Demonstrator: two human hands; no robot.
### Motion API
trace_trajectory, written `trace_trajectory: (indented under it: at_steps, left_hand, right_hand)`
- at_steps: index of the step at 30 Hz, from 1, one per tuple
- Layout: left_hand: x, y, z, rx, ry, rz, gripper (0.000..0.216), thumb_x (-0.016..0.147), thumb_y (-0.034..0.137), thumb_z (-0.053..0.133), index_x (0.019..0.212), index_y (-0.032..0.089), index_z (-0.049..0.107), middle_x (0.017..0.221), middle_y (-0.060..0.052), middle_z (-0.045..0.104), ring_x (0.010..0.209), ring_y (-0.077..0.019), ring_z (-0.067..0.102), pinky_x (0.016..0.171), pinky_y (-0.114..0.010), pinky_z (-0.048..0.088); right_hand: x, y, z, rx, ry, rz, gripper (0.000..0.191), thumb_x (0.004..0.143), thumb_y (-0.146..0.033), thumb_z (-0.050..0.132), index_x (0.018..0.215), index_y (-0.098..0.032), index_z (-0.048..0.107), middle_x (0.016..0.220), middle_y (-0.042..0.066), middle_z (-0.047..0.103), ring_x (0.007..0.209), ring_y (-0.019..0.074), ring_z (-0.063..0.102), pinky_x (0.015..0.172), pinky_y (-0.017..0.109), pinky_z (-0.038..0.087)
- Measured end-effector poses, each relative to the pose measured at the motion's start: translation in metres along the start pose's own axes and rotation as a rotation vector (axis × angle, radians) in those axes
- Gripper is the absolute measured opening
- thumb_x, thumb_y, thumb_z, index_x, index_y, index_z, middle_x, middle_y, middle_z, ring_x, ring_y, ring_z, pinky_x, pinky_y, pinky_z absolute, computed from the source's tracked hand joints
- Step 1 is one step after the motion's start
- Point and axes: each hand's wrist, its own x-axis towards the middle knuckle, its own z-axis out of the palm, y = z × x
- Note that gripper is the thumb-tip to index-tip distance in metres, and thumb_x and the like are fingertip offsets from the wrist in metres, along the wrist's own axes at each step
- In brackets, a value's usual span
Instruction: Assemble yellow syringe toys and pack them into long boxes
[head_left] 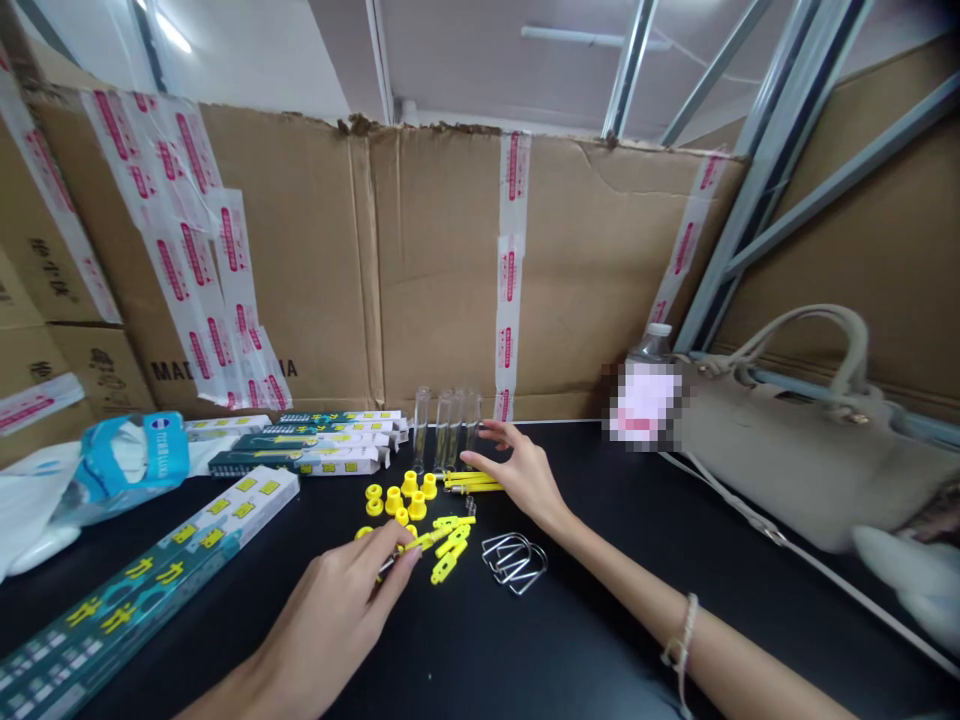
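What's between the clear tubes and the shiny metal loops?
In the head view: yellow sticks near the clear tubes, then bare black table before the metal loops.

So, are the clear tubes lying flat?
No, the clear tubes stand upright on the black tabletop, near the right hand.

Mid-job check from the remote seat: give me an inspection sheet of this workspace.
Surface: black tabletop, small items grouped in front of the person.
Job's things: upright glass tubes, yellow collars, yellow flat parts, yellow rods, metal wire loops.
Clutter: printed cartons and blue plastic packet at left; bottle and beige handbag at right.
Left hand: pinches a slender yellow part.
Right hand: open beside the tubes; contact unclear.
Cables: nothing seen.
Surroundings: taped cardboard wall behind, metal shelf posts at right.
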Motion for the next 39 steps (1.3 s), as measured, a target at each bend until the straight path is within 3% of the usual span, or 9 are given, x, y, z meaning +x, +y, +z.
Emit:
trace_trajectory:
  at_steps: [3, 7, 10, 15, 20, 26, 39]
  left_hand:
    - [0.001, 0.001, 0.001, -0.017, -0.009, -0.003, 0.027, 0.099, 0.036, 0.036, 0.091, 0.025, 0.059, 0.09, 0.0, 0.074, 0.082, -0.0204, 0.072, 0.072, -0.028, 0.048]
    - [0.002, -0.001, 0.003, -0.026, -0.023, -0.008, 0.027, 0.099, 0.036, 0.036, 0.093, 0.025, 0.06, 0.094, 0.0, 0.074, 0.085, -0.0206, 0.072, 0.073, -0.027, 0.048]
    - [0.002, -0.002, 0.003, -0.025, -0.02, -0.01, 0.027, 0.099, 0.036, 0.036, 0.093, 0.026, 0.06, 0.092, 0.001, 0.074, 0.085, -0.0209, 0.072, 0.074, -0.027, 0.048]
    - [0.002, -0.003, -0.001, -0.01, 0.004, -0.013, 0.029, 0.098, 0.04, 0.035, 0.088, 0.025, 0.058, 0.085, -0.001, 0.071, 0.077, -0.0217, 0.071, 0.068, -0.028, 0.047]
    - [0.0, -0.006, 0.0, -0.036, 0.06, 0.016, 0.03, 0.099, 0.043, 0.034, 0.089, 0.026, 0.057, 0.072, 0.002, 0.065, 0.065, -0.0184, 0.066, 0.063, -0.025, 0.045]
    - [0.0, -0.012, 0.003, -0.077, 0.098, 0.025, 0.026, 0.101, 0.042, 0.035, 0.093, 0.027, 0.056, 0.07, 0.005, 0.062, 0.06, -0.0151, 0.062, 0.059, -0.022, 0.043]
    - [-0.001, -0.008, -0.001, -0.066, 0.104, 0.047, 0.027, 0.101, 0.039, 0.034, 0.091, 0.026, 0.056, 0.068, 0.005, 0.061, 0.056, -0.0141, 0.058, 0.059, -0.022, 0.045]
  right_hand:
    - [0.001, 0.002, 0.003, 0.002, -0.04, 0.011, 0.05, 0.073, -0.047, 0.077, 0.113, -0.019, 0.069, 0.101, 0.009, 0.078, 0.094, 0.0276, 0.07, 0.087, 0.041, 0.052]
    - [0.003, 0.002, 0.002, -0.011, -0.072, 0.009, 0.029, 0.074, -0.044, 0.076, 0.091, -0.022, 0.075, 0.092, 0.006, 0.079, 0.09, 0.0292, 0.07, 0.085, 0.042, 0.052]
    - [0.003, 0.001, -0.001, -0.002, -0.061, 0.012, 0.023, 0.076, -0.044, 0.073, 0.081, -0.021, 0.073, 0.086, 0.006, 0.078, 0.086, 0.0302, 0.07, 0.082, 0.044, 0.051]
    - [-0.001, -0.008, -0.019, 0.089, 0.005, -0.013, 0.024, 0.092, -0.044, 0.055, 0.099, -0.021, 0.058, 0.092, 0.007, 0.076, 0.086, 0.0245, 0.073, 0.083, 0.04, 0.054]
    - [-0.011, -0.022, -0.044, 0.142, -0.167, -0.148, 0.018, 0.09, -0.035, 0.062, 0.103, -0.024, 0.058, 0.097, 0.003, 0.074, 0.091, 0.0193, 0.071, 0.084, 0.031, 0.056]
    - [-0.013, -0.028, -0.059, -0.1, -0.277, -0.437, 0.015, 0.096, -0.018, 0.054, 0.108, -0.024, 0.062, 0.106, 0.004, 0.069, 0.097, 0.0181, 0.066, 0.088, 0.031, 0.052]
    - [-0.007, -0.028, -0.073, -0.284, -0.238, -0.518, 0.017, 0.098, -0.016, 0.051, 0.11, -0.023, 0.061, 0.11, 0.008, 0.066, 0.103, 0.0229, 0.062, 0.09, 0.038, 0.051]
